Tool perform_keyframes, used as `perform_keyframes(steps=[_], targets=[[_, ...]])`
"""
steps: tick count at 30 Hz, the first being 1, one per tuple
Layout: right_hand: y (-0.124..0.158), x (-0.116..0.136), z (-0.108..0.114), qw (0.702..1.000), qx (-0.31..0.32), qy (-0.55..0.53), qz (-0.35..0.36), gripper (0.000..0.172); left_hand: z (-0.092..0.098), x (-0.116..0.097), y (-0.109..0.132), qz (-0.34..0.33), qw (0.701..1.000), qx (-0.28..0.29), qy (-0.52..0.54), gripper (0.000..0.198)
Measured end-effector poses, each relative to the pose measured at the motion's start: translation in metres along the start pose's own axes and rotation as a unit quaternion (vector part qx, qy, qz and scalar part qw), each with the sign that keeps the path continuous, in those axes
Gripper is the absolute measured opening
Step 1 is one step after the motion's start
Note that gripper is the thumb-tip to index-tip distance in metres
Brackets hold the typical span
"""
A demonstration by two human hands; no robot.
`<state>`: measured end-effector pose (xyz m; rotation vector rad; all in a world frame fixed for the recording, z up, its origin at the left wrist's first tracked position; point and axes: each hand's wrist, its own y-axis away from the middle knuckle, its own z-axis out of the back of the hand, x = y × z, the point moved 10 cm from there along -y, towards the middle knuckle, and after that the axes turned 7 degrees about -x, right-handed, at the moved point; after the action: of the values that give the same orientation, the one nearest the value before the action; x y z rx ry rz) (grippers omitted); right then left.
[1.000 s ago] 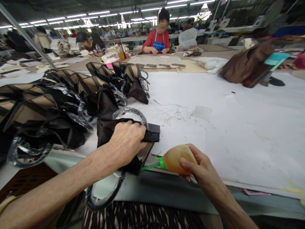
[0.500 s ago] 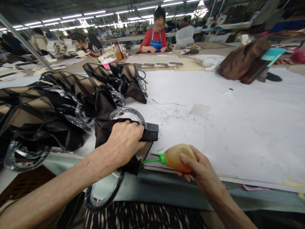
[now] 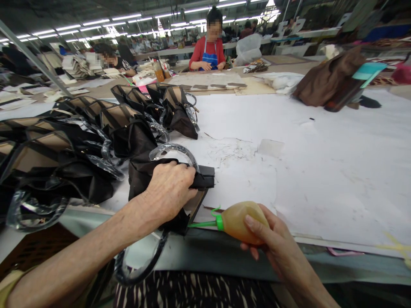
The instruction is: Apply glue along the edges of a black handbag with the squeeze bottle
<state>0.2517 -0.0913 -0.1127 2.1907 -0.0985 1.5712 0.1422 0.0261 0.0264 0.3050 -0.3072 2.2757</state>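
Observation:
My left hand (image 3: 173,188) is closed on a black handbag (image 3: 141,173) lying at the table's near edge. Its fingers curl over the bag's upper side, beside a plastic-wrapped handle (image 3: 175,147). A second wrapped handle (image 3: 139,278) hangs below the table edge. My right hand (image 3: 272,233) grips a squeeze bottle (image 3: 242,222) of amber liquid, with a green cap and a thin green nozzle (image 3: 202,223). The nozzle points left, its tip at the lower corner of the bag's opening. Whether the tip touches the bag I cannot tell.
Several black bags (image 3: 64,149) with tan linings crowd the left side. White paper (image 3: 321,171) covers the table, with loose threads and a small clear sheet (image 3: 270,148). A brown cloth bundle (image 3: 327,81) stands far right. A person in red (image 3: 208,51) works across the table.
My right hand and the bottle have moved slightly down, and the nozzle now lies flatter along the bag's corner. My left hand and the bag have barely shifted.

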Motion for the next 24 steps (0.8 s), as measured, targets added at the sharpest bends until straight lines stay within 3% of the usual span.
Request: perform_keyframes(steps=[6,18,24], targets=[[-0.006,-0.003,0.008,1.000,-0.018,0.011,0.016,0.049,0.000,0.002,-0.001,0.005,1.000,0.004,-0.001,0.016],[0.007,-0.006,-0.004,1.000,0.009,0.016,0.001,0.046,-0.002,0.001,-0.001,0.003,1.000,-0.005,0.001,0.017],[0.018,0.012,-0.004,0.998,-0.002,0.051,0.025,0.042,-0.004,0.002,-0.003,0.021,1.000,0.020,-0.002,0.019]])
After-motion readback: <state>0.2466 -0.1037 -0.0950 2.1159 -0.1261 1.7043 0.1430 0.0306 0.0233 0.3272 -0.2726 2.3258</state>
